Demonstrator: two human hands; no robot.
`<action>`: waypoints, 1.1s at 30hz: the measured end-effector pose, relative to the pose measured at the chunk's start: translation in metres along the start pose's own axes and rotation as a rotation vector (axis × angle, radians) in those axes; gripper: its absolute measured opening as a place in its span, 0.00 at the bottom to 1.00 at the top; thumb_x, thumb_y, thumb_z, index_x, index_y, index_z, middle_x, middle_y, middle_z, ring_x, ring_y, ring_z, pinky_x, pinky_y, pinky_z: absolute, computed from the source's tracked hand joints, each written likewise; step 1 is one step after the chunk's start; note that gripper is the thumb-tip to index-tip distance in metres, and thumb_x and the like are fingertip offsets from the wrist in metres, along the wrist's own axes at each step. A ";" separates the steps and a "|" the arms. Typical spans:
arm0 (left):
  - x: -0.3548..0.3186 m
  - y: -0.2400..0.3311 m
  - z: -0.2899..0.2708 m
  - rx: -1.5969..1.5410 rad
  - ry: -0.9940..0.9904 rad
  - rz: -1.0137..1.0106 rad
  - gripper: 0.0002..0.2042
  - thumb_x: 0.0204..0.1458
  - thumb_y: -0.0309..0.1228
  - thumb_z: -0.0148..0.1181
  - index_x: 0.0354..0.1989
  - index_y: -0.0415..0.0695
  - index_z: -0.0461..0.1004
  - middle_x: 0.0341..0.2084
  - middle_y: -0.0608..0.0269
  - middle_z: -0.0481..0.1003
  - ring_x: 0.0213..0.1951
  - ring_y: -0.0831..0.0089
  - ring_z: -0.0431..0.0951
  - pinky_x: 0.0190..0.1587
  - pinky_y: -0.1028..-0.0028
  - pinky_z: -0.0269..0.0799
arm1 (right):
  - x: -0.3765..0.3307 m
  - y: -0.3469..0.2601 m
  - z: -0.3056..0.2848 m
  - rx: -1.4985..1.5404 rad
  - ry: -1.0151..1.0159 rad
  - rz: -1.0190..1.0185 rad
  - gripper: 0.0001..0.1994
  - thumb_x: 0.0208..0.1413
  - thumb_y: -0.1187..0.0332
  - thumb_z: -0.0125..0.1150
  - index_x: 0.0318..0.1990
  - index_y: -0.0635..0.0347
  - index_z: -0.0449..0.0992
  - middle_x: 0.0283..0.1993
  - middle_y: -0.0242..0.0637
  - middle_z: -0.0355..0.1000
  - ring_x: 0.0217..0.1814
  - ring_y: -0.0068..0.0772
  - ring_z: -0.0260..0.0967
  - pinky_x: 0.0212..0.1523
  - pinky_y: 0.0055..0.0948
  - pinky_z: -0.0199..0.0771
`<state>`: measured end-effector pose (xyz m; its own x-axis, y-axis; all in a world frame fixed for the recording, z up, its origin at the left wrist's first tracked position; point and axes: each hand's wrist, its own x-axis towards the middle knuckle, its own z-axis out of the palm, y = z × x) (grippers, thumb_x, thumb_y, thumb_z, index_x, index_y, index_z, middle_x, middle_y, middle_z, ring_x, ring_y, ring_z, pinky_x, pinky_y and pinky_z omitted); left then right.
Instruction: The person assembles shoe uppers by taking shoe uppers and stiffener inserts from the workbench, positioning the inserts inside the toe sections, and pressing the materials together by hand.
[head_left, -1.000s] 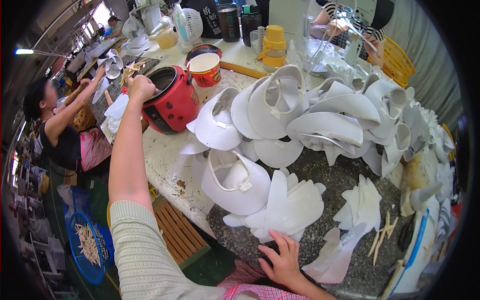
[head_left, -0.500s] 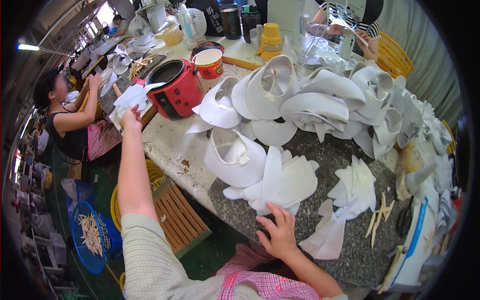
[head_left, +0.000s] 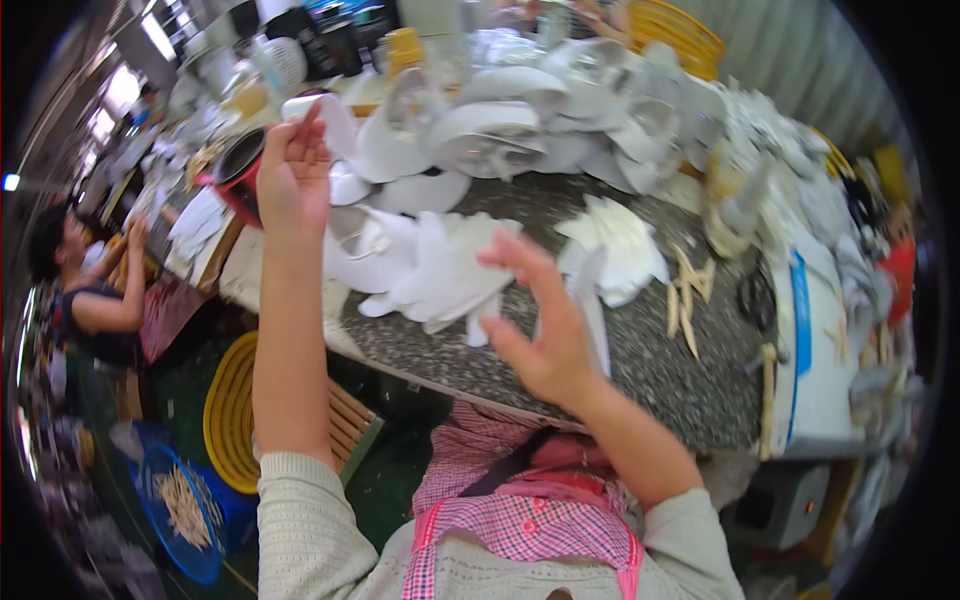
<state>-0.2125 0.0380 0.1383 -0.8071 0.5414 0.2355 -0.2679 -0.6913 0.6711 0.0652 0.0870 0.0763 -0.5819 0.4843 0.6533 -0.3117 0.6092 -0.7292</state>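
My left hand (head_left: 295, 175) is raised with its fingers stretched upward, in front of the red pot (head_left: 238, 170) and beside the white visor-shaped pieces (head_left: 410, 140). Nothing shows in it. My right hand (head_left: 548, 335) hovers over the dark speckled tabletop with thumb and fingers spread, slightly blurred. Near its fingertips lies a stack of flat white petal-shaped pieces (head_left: 445, 265). Just beyond it are a folded white piece (head_left: 592, 315), partly hidden by the hand, and a fanned white stack (head_left: 620, 250).
Pale wooden sticks (head_left: 688, 300) and a black-handled tool (head_left: 757, 300) lie on the right. A blue basket (head_left: 160, 550) of similar sticks and a yellow basket (head_left: 215, 430) stand lower left. A co-worker (head_left: 100, 290) sits at the far left; another's hands show at the top.
My left hand has drawn back from the white sheets left of the red pot and moved right. My right hand has lifted from the stack's edge. The view has shifted to the right.
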 end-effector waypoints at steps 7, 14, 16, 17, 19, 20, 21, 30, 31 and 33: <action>-0.178 -0.126 0.131 -0.033 -0.351 -0.491 0.04 0.51 0.27 0.55 0.31 0.40 0.71 0.30 0.57 0.76 0.32 0.76 0.75 0.34 0.79 0.68 | 0.005 0.016 -0.116 0.515 0.326 0.290 0.23 0.50 0.75 0.57 0.55 0.59 0.59 0.51 0.42 0.65 0.43 0.25 0.67 0.44 0.24 0.66; -0.211 -0.128 0.056 1.344 -0.709 0.510 0.16 0.50 0.31 0.59 0.45 0.35 0.70 0.35 0.59 0.75 0.40 0.70 0.73 0.45 0.73 0.66 | -0.096 0.057 -0.157 0.600 0.498 0.540 0.15 0.56 0.69 0.54 0.50 0.58 0.63 0.47 0.45 0.68 0.47 0.35 0.69 0.42 0.27 0.68; -0.223 -0.141 0.028 1.109 -0.550 -0.015 0.17 0.49 0.31 0.60 0.45 0.35 0.70 0.38 0.59 0.75 0.40 0.71 0.73 0.46 0.72 0.66 | -0.115 0.070 -0.150 1.079 0.561 0.555 0.19 0.58 0.59 0.50 0.54 0.57 0.61 0.55 0.51 0.63 0.52 0.46 0.66 0.46 0.37 0.69; -0.228 -0.147 0.023 0.842 -0.348 -0.492 0.18 0.48 0.31 0.61 0.45 0.34 0.70 0.40 0.58 0.74 0.41 0.71 0.73 0.47 0.71 0.66 | -0.121 0.076 -0.146 1.071 0.569 0.566 0.19 0.58 0.59 0.50 0.54 0.57 0.61 0.55 0.51 0.63 0.52 0.46 0.66 0.46 0.37 0.69; -0.230 -0.159 0.028 0.768 -0.322 -0.638 0.18 0.48 0.30 0.62 0.45 0.34 0.70 0.40 0.58 0.75 0.40 0.72 0.73 0.46 0.72 0.67 | -0.127 0.083 -0.135 1.373 0.590 0.499 0.21 0.58 0.58 0.50 0.56 0.56 0.60 0.59 0.49 0.60 0.54 0.45 0.64 0.47 0.37 0.68; -0.229 -0.163 0.032 0.698 -0.295 -0.769 0.18 0.47 0.30 0.62 0.44 0.34 0.70 0.39 0.58 0.75 0.40 0.73 0.74 0.45 0.73 0.67 | -0.128 0.082 -0.132 1.410 0.591 0.463 0.24 0.56 0.60 0.54 0.58 0.57 0.58 0.59 0.47 0.60 0.55 0.43 0.63 0.49 0.36 0.67; -0.223 -0.165 0.039 0.684 -0.290 -0.784 0.18 0.47 0.30 0.62 0.44 0.34 0.70 0.39 0.58 0.75 0.40 0.73 0.74 0.45 0.73 0.67 | -0.128 0.080 -0.132 1.396 0.597 0.480 0.24 0.56 0.60 0.54 0.58 0.57 0.58 0.59 0.47 0.60 0.55 0.43 0.63 0.49 0.36 0.67; -0.134 -0.143 -0.011 0.870 -1.227 -0.825 0.06 0.44 0.22 0.58 0.33 0.41 0.75 0.32 0.59 0.76 0.41 0.67 0.75 0.49 0.69 0.66 | -0.150 0.058 -0.129 -0.321 0.315 0.178 0.09 0.33 0.81 0.65 0.25 0.61 0.73 0.41 0.41 0.67 0.43 0.33 0.67 0.42 0.27 0.66; -0.135 -0.140 -0.021 0.877 -1.195 -0.846 0.06 0.44 0.22 0.58 0.33 0.41 0.75 0.32 0.59 0.76 0.41 0.67 0.75 0.49 0.69 0.66 | -0.152 0.058 -0.124 -0.389 0.254 0.128 0.09 0.34 0.81 0.64 0.26 0.61 0.72 0.41 0.42 0.67 0.43 0.33 0.67 0.41 0.28 0.66; -0.134 -0.140 -0.034 0.831 -1.077 -0.956 0.06 0.44 0.20 0.57 0.32 0.42 0.73 0.33 0.61 0.76 0.43 0.68 0.74 0.51 0.69 0.65 | -0.152 0.061 -0.111 -0.145 0.301 0.235 0.09 0.35 0.82 0.63 0.27 0.61 0.72 0.42 0.43 0.66 0.42 0.34 0.67 0.41 0.28 0.67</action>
<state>-0.0844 0.0461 -0.0113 0.2758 0.8968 -0.3459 0.2010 0.2981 0.9331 0.2185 0.1200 -0.0450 -0.3717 0.7701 0.5184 -0.0746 0.5319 -0.8435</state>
